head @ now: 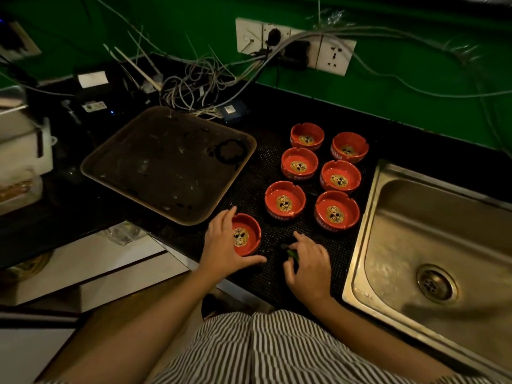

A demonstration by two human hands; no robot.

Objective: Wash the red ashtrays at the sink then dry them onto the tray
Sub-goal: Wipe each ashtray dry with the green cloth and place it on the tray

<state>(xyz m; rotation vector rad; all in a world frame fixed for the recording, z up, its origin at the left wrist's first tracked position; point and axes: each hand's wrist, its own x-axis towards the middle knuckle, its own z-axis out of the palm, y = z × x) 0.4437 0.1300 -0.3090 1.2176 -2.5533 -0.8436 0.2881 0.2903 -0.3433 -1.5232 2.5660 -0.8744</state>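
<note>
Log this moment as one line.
left hand: touches nearest red round ashtray | right hand: pinches small green item | brown tray: no ashtrays | steel sink: dry-looking

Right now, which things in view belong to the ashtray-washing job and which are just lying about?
Job: seven red ashtrays on the black mat, sink, tray, green scrubber, left hand, right hand.

Lying about: cable tangle, wall sockets.
</note>
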